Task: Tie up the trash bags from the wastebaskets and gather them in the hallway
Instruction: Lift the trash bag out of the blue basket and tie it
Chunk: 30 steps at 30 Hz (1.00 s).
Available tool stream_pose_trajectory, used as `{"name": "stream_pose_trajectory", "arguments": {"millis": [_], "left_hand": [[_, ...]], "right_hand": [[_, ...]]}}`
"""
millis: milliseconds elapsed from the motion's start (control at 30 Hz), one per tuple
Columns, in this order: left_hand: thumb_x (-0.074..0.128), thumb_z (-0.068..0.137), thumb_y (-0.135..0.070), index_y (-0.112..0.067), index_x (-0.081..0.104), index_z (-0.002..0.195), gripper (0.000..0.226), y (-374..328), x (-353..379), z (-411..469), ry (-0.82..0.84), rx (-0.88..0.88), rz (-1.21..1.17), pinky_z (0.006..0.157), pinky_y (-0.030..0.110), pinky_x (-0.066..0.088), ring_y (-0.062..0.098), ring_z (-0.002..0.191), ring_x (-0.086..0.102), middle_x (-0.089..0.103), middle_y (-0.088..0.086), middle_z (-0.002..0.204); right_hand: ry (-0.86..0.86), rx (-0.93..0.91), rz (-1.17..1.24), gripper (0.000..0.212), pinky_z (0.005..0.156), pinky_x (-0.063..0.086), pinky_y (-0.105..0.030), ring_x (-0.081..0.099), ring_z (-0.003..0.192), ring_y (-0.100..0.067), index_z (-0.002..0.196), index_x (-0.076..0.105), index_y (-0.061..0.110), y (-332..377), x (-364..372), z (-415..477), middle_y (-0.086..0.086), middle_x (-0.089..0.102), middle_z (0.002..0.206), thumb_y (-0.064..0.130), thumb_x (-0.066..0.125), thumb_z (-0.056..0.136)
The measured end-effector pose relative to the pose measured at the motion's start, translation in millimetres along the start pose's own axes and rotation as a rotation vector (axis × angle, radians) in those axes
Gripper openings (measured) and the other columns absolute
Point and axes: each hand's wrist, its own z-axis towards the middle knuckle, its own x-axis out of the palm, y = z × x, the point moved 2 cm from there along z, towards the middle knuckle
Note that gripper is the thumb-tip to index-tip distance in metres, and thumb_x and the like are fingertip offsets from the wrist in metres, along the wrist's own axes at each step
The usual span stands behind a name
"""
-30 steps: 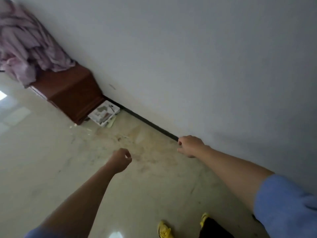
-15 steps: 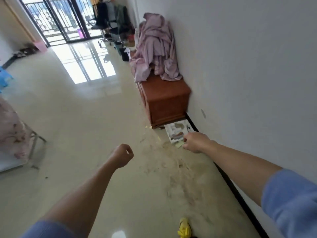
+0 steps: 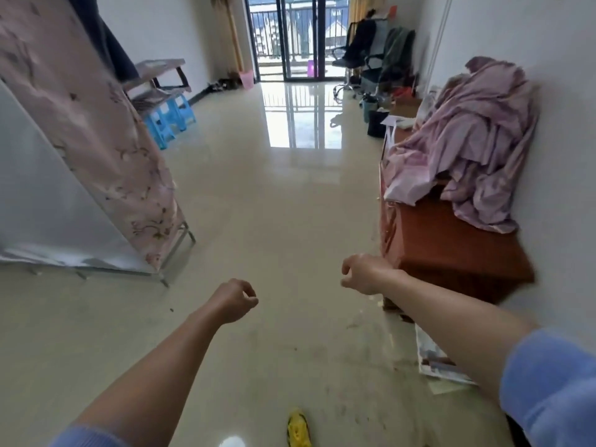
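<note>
The single view comes from the camera on my head. It looks forward and down along the room, and the angle is wide, so the sides lean outward. My forearms enter from the bottom edge. My left hand (image 3: 233,301) and my right hand (image 3: 362,274) are near the lens, in the lower middle. Beyond the hands, the floor (image 3: 274,195) runs far to the balcony door (image 3: 298,37) at the top. The brown cabinet (image 3: 451,246) is just right of my right hand. My yellow shoe (image 3: 299,429) is below both hands.
</note>
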Motion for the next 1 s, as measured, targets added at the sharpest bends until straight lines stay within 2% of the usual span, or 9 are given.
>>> {"name": "stream_pose_trajectory", "arguments": {"millis": [133, 200, 333, 533, 600, 733, 800, 867, 1000], "left_hand": [[0.064, 0.086, -0.019, -0.015, 0.065, 0.082, 0.006, -14.7, -53.1, 103.7, 0.01, -0.006, -0.019, 0.062, 0.024, 0.048, 0.023, 0.064, 0.061, 0.068, 0.012, 0.079], [0.063, 0.086, -0.018, -0.014, 0.065, 0.082, 0.006, -34.1, -83.2, 154.2, 0.019, 0.002, -0.022, 0.065, 0.029, 0.051, 0.023, 0.064, 0.06, 0.066, 0.012, 0.077], [0.064, 0.085, -0.021, -0.016, 0.067, 0.083, 0.005, -86.1, -130.7, 257.0, -0.007, 0.065, -0.008, 0.074, 0.031, 0.054, 0.024, 0.07, 0.061, 0.07, 0.015, 0.086], [0.065, 0.084, -0.023, -0.015, 0.068, 0.087, 0.009, -165.3, -152.0, 414.6, 0.039, 0.143, 0.012, 0.081, 0.035, 0.055, 0.027, 0.078, 0.063, 0.071, 0.016, 0.097], [0.064, 0.085, -0.023, -0.013, 0.069, 0.091, 0.013, -190.9, -159.0, 471.1, 0.034, 0.146, 0.007, 0.079, 0.032, 0.054, 0.024, 0.076, 0.061, 0.071, 0.016, 0.098], [0.064, 0.086, -0.023, -0.012, 0.07, 0.094, 0.015, -241.2, -186.0, 574.6, 0.039, 0.111, 0.003, 0.073, 0.027, 0.05, 0.022, 0.074, 0.06, 0.072, 0.015, 0.097], [0.063, 0.086, -0.022, -0.014, 0.07, 0.091, 0.012, -260.6, -207.0, 620.4, 0.017, 0.095, -0.017, 0.073, 0.028, 0.051, 0.023, 0.073, 0.061, 0.072, 0.014, 0.094], [0.062, 0.086, -0.022, -0.017, 0.069, 0.087, 0.009, -272.7, -228.3, 663.2, -0.005, 0.081, -0.041, 0.074, 0.03, 0.053, 0.023, 0.073, 0.063, 0.071, 0.012, 0.089], [0.062, 0.086, -0.022, -0.015, 0.07, 0.09, 0.011, -277.4, -265.6, 750.0, 0.009, 0.001, -0.053, 0.073, 0.029, 0.052, 0.023, 0.073, 0.062, 0.071, 0.012, 0.089]], "right_hand": [[-0.001, 0.024, 0.011, 0.037, 0.084, 0.044, -0.03, 0.058, 0.113, -0.024, 0.122, 0.06, 0.027, 12.6, -43.9, 105.7, -0.001, 0.06, 0.129, 0.045, 0.06, 0.089], [-0.01, 0.047, 0.032, 0.038, 0.087, 0.044, -0.03, 0.058, 0.113, -0.023, 0.122, 0.06, 0.027, 12.4, -71.8, 153.1, -0.001, 0.06, 0.129, 0.045, 0.059, 0.089], [-0.05, 0.076, 0.06, 0.038, 0.089, 0.046, -0.031, 0.058, 0.114, -0.023, 0.123, 0.06, 0.027, -4.1, -130.2, 232.7, 0.0, 0.06, 0.128, 0.046, 0.058, 0.089], [-0.035, 0.163, 0.047, 0.04, 0.089, 0.047, -0.029, 0.06, 0.112, -0.022, 0.123, 0.06, 0.027, -67.6, -191.6, 379.9, -0.001, 0.059, 0.13, 0.047, 0.059, 0.089], [-0.04, 0.178, 0.055, 0.04, 0.091, 0.046, -0.028, 0.059, 0.114, -0.023, 0.122, 0.062, 0.026, -91.3, -208.1, 439.7, -0.002, 0.059, 0.131, 0.047, 0.061, 0.088], [-0.023, 0.191, 0.063, 0.038, 0.092, 0.048, -0.028, 0.059, 0.112, -0.021, 0.117, 0.064, 0.026, -127.6, -256.3, 553.4, -0.002, 0.06, 0.128, 0.047, 0.063, 0.085], [-0.001, 0.191, 0.051, 0.038, 0.086, 0.048, -0.027, 0.061, 0.108, -0.021, 0.118, 0.063, 0.024, -139.4, -285.1, 606.1, -0.001, 0.062, 0.126, 0.047, 0.062, 0.087], [0.011, 0.168, 0.022, 0.038, 0.081, 0.047, -0.027, 0.061, 0.106, -0.022, 0.12, 0.061, 0.022, -143.6, -317.3, 657.2, -0.002, 0.062, 0.124, 0.045, 0.06, 0.09], [0.003, 0.115, 0.018, 0.038, 0.085, 0.049, -0.031, 0.06, 0.107, -0.023, 0.122, 0.06, 0.022, -134.2, -364.6, 761.3, -0.002, 0.06, 0.126, 0.045, 0.06, 0.091]]}}
